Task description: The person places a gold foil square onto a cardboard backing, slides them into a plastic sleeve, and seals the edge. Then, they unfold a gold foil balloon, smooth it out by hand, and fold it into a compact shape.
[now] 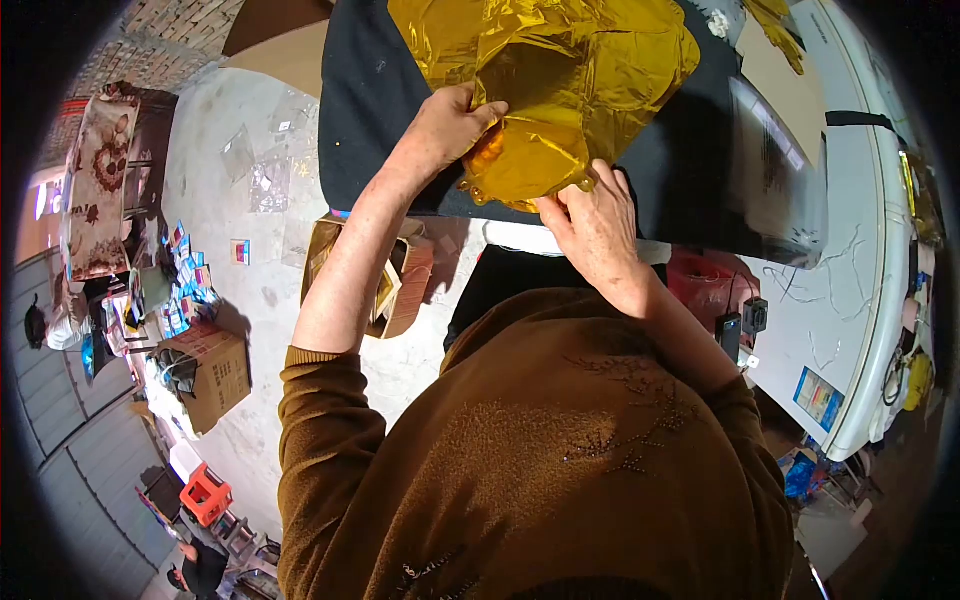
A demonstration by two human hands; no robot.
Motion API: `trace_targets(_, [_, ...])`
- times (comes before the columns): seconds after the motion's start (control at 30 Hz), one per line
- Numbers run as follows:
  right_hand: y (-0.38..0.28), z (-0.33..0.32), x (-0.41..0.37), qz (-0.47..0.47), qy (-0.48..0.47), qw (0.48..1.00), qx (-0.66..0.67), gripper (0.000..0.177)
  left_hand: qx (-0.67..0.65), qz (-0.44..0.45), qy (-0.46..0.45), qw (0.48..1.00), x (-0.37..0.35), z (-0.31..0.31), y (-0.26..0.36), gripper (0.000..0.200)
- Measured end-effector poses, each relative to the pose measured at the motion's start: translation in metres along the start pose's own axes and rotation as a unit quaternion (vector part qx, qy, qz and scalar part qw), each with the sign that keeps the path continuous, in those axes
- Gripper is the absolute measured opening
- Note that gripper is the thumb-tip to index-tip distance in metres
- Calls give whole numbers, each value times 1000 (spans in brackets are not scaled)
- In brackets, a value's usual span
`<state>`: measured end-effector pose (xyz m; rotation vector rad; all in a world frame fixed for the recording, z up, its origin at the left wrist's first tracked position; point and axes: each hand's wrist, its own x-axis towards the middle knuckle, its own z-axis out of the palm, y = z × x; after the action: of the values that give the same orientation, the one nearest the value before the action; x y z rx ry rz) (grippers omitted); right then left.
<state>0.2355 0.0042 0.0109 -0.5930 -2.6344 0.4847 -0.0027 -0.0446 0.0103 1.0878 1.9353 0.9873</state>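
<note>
A shiny gold foil balloon (pixel 540 150), flat and creased, lies over the black cloth-covered table (pixel 360 120), and its near end reaches the table's front edge. Small rounded tabs show along that near edge. My left hand (pixel 445 130) grips the balloon's left side, thumb on top and the other fingers partly hidden. On the near right corner, my right hand (pixel 600 220) pinches the edge between thumb and fingers.
At the right of the table lies a clear plastic sheet or bag (pixel 770 170). An open cardboard box (pixel 405 290) stands on the floor below. Farther right is a white surface (pixel 800 300) with wires and black adapters (pixel 740 325). Another carton (pixel 215 375) sits at left.
</note>
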Motion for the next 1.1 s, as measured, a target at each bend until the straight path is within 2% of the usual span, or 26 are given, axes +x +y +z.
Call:
trace_targets(0.17, [2, 1, -4, -5, 22, 1000, 17, 19, 77, 10, 13, 997, 0, -1, 1, 39])
trace_targets(0.37, [5, -2, -12, -50, 58, 997, 29, 19, 72, 13, 18, 997, -3, -6, 7, 37])
trace_targets(0.57, [10, -10, -19, -59, 58, 994, 71, 20, 195, 107, 78, 972, -7, 3, 10, 34])
trace_targets(0.7, [16, -12, -22, -70, 68, 991, 94, 18, 245, 106, 98, 959, -16, 6, 22, 31])
trace_targets(0.9, [17, -15, -26, -64, 95, 987, 114, 15, 250, 118, 130, 952, -25, 15, 23, 26])
trace_targets(0.93, [17, -17, -26, -64, 107, 987, 101, 15, 259, 112, 126, 951, -24, 16, 22, 27])
trace_targets(0.97, [31, -12, -26, -163, 116, 979, -31, 18, 268, 108, 124, 949, -24, 16, 21, 27])
trace_targets(1.03, [40, -36, -11, -107, 162, 981, -7, 23, 259, 111, 123, 952, -26, 16, 24, 28])
trace_targets(1.1, [68, -50, 0, -87, 207, 970, -88, 29, 287, 103, 122, 945, -28, 15, 29, 29])
